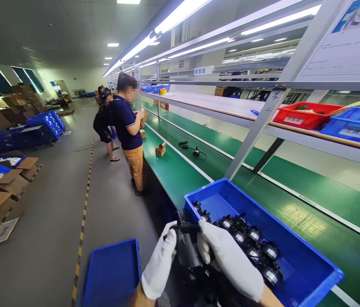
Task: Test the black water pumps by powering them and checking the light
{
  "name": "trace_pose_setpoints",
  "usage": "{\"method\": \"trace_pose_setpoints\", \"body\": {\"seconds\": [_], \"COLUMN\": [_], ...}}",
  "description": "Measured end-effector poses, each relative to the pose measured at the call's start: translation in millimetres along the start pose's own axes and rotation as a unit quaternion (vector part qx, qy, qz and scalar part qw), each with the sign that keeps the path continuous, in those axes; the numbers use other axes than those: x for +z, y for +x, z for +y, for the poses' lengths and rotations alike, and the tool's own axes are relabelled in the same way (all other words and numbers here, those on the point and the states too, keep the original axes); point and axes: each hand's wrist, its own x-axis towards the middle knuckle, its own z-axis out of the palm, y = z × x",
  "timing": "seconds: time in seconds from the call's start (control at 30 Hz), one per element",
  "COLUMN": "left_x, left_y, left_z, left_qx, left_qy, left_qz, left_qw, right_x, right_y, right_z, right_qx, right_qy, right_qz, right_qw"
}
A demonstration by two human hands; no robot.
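Both my hands wear white gloves and meet at the bottom centre of the view. My left hand (159,264) and my right hand (227,258) together grip a small black device (186,245) with a dark cable end on top. Just right of my hands stands a blue plastic bin (307,256) on the green bench; several round black parts with silver faces (254,245) lie in a row inside it. My right hand hangs over the bin's near corner.
A second blue tray (112,273) sits low at my left. A co-worker in a dark shirt (128,128) stands at the green conveyor bench (173,170), others behind. Small cardboard box (161,149), black cable (195,151), red bin (304,115) on shelf, cartons at left.
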Motion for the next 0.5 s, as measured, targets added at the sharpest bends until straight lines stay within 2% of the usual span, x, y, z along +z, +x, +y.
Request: {"method": "trace_pose_setpoints", "body": {"seconds": [0.07,0.13,0.23,0.3,0.37,0.43,0.47,0.5], "left_x": [2.2,4.2,4.8,3.0,0.1,-2.6,-3.7,-4.8], "left_y": [7,12,16,18,20,21,20,18], "left_z": [-8,-13,-17,-20,-22,-20,-17,-11], "left_qx": [-0.021,-0.04,-0.071,-0.079,-0.081,-0.058,-0.036,-0.01], "left_qy": [-0.106,-0.242,-0.459,-0.514,-0.538,-0.531,-0.503,-0.449], "left_qz": [0.0,-0.015,-0.061,-0.1,-0.127,-0.12,-0.107,-0.09], "left_qw": [0.994,0.969,0.883,0.848,0.829,0.837,0.857,0.889], "right_x": [2,5,12,14,14,14,16,18], "right_y": [-5,-7,-9,-11,-13,-13,-13,-11], "right_z": [-3,-1,3,5,5,4,4,4], "right_qx": [-0.018,-0.025,-0.039,-0.043,-0.04,-0.026,-0.022,-0.02], "right_qy": [-0.006,-0.007,-0.013,-0.015,-0.02,-0.035,-0.043,-0.054], "right_qz": [-0.034,-0.051,-0.077,-0.089,-0.09,-0.081,-0.082,-0.086], "right_qw": [0.999,0.998,0.996,0.995,0.995,0.996,0.995,0.995]}}
